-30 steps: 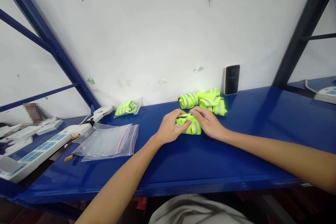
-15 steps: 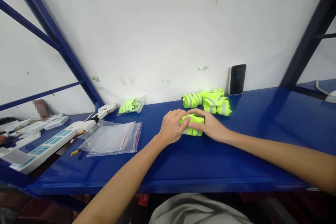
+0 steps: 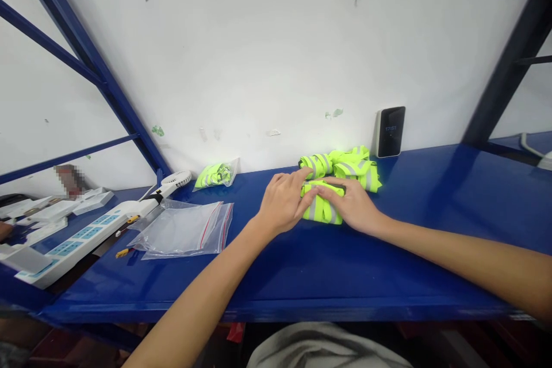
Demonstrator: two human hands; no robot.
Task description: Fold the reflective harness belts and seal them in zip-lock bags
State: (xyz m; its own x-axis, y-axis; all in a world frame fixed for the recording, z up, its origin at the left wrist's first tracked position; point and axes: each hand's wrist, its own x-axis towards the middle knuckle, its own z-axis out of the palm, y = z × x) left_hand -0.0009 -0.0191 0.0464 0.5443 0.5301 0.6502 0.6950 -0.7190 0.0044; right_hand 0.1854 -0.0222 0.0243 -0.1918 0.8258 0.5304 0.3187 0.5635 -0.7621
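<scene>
A fluorescent yellow reflective strap (image 3: 322, 210) with grey bands lies rolled into a bundle on the blue table, between my two hands. My left hand (image 3: 282, 201) grips its left side, thumb pressed on the near face and forefinger stretched out beyond the top. From the right, my right hand (image 3: 360, 205) holds the roll, thumb across its front and the other fingers behind, partly hidden. Just behind are more reflective straps: a rolled one (image 3: 316, 165) and a looser heap (image 3: 356, 167) that touch each other.
Flat clear zip bags (image 3: 181, 230) lie to the left, and a bagged reflective strap (image 3: 217, 175) is by the wall. A white power strip (image 3: 86, 238) and a small fan (image 3: 175, 179) are at far left. A clock-like device (image 3: 390, 132) leans on the wall.
The rolled strap has shifted slightly right and shows wider, with more of its front visible. My left forefinger has lifted and straightened; my right hand has moved a little right.
</scene>
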